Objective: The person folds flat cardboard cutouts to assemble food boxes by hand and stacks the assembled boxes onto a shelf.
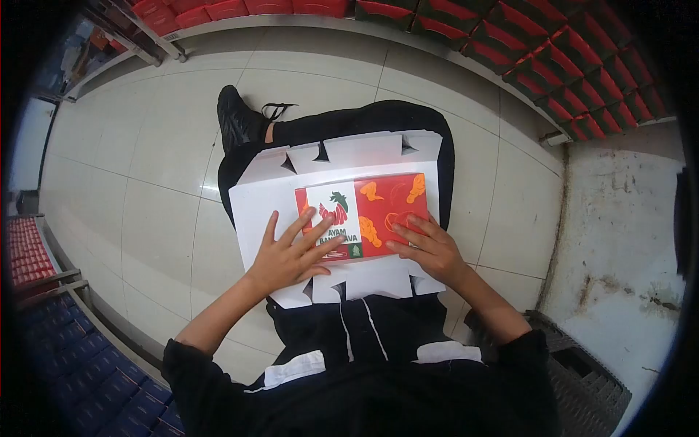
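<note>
Across my lap lies a flat white cardboard box blank (262, 207) with cut flaps along its far and near edges. On its middle rests a red and white printed chicken box panel (371, 233), marked with a rooster logo and orange chicken pieces. I cannot tell whether the panel is joined to the white card. My left hand (291, 251) lies on the panel's left part, fingers spread. Flat on its right part is my right hand (429, 249), fingers extended. Neither hand grips anything.
Crossed legs in black trousers and a black shoe (240, 120) are on the tiled floor (138, 146). Racks of red and dark boxes (553, 58) run along the far side. Blue boxes (87, 371) stack at the left, and a stained wall (615, 277) stands right.
</note>
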A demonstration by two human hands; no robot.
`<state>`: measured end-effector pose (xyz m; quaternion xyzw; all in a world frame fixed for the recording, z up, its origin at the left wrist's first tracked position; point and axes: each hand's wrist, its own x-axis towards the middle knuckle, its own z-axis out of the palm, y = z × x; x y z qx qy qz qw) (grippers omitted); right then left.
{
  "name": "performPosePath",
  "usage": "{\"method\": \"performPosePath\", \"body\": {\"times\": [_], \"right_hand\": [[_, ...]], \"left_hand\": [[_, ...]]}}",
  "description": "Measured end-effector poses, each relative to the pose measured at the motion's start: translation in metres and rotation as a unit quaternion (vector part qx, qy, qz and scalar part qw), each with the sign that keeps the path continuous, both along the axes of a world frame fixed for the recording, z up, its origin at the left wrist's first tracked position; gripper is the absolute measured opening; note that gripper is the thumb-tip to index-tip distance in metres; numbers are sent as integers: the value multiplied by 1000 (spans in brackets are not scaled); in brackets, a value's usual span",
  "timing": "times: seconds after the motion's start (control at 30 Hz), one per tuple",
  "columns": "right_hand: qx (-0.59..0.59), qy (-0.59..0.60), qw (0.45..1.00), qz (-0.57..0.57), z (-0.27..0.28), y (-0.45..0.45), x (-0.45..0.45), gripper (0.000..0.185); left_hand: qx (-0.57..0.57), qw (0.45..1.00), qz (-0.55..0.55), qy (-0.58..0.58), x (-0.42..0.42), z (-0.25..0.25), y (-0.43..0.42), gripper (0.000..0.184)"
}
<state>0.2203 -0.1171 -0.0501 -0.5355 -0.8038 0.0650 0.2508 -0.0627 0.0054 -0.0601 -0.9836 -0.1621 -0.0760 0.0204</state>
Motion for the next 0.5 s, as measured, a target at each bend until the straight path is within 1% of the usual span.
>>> {"method": "performPosePath", "body": {"times": [0.03,0.07,0.13,0.17,0.2,0.23,0.27,0.3,0.33,0.37,0.4,0.43,0.5], "right_hand": [[0,-1,1000,-2,1,0,0,37],[-10,5,1000,4,2,0,1,38],[-20,7,1000,2,6,0,2,40],[-40,21,999,6,9,0,2,40],[-59,37,998,11,11,1,1,40],[-56,35,998,8,13,3,1,40],[-77,73,994,9,14,4,1,41],[-97,110,989,9,17,6,2,41],[-94,107,990,6,23,6,-1,41],[-69,260,957,-107,32,6,-6,40],[-41,405,888,-212,40,7,-11,39],[-36,406,889,-211,47,8,-15,39],[-43,498,813,-298,55,13,-25,36]], "left_hand": [[-53,998,17,11,7,8,-4,64],[-53,998,13,10,14,19,-4,64],[-120,992,25,38,35,42,-1,80],[-121,992,20,35,48,49,0,80],[-141,987,73,33,63,55,3,86],[-159,979,125,32,73,58,6,92],[-164,980,110,11,78,54,8,99],[-161,981,106,8,80,53,8,99],[-169,979,115,-8,80,52,6,99],[-176,976,124,-24,79,51,6,99],[-172,975,131,-40,78,50,5,103],[-167,976,130,-41,77,47,3,103],[-164,956,184,-161,72,42,0,107]]}}
